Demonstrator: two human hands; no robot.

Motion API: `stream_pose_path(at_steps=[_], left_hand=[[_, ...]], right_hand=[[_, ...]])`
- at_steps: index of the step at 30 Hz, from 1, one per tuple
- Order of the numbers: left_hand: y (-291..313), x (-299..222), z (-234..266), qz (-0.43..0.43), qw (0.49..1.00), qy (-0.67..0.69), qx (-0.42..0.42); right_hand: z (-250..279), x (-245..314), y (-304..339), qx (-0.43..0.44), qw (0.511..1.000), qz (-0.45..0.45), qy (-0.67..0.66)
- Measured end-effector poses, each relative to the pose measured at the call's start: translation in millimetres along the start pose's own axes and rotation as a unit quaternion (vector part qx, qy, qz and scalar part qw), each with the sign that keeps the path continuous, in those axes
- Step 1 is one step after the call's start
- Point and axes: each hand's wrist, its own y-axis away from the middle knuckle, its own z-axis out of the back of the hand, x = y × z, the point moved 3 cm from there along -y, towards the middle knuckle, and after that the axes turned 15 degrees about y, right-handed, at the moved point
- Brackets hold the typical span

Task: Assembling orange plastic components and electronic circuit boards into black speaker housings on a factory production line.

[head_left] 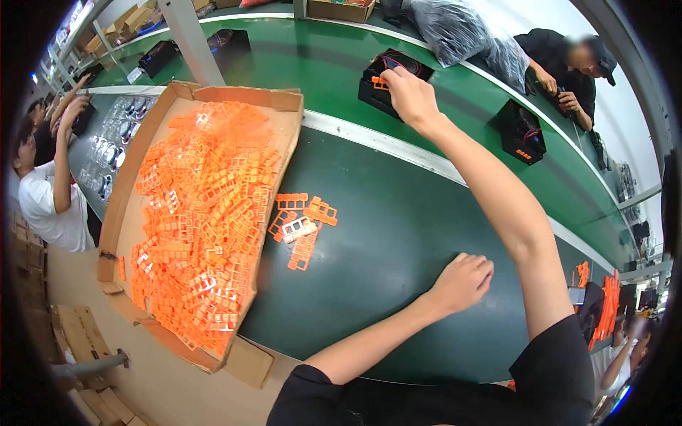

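Observation:
My right hand (410, 98) reaches far across to a black open-topped box (378, 98) with dark and red wires inside. Its fingers are closed at the near rim, pinching a small orange plastic frame (381, 82) against the box. My left hand (463, 282) rests on the dark green worktable (362, 263), fingers curled into a loose fist, with nothing showing in them. To its left lies a small group of orange frames (304, 246) with square openings, a white piece (297, 228) among them. Beside these, a shallow cardboard tray (288, 103) holds a large heap of orange frames (206, 213).
Beyond a pale rail runs a green conveyor (320, 67), carrying another wired black box (522, 135) at right. A co-worker (568, 67) handles something dark across it. Another person (53, 188) works at far left. Long orange strips (606, 309) lie at the right.

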Motion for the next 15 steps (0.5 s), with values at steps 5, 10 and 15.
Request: stream_pose_path(at_steps=[5, 10, 15], left_hand=[[1, 0, 1, -0.008, 0.999, -0.037, -0.001], [1, 2, 1, -0.018, 0.999, -0.034, -0.001], [1, 3, 0, -0.027, 0.998, -0.048, -0.002]], right_hand=[[1, 6, 2, 0.002, 0.996, 0.038, 0.086], [10, 5, 1, 0.164, 0.981, -0.007, 0.099], [11, -3, -13, 0.294, 0.954, -0.016, 0.054]])
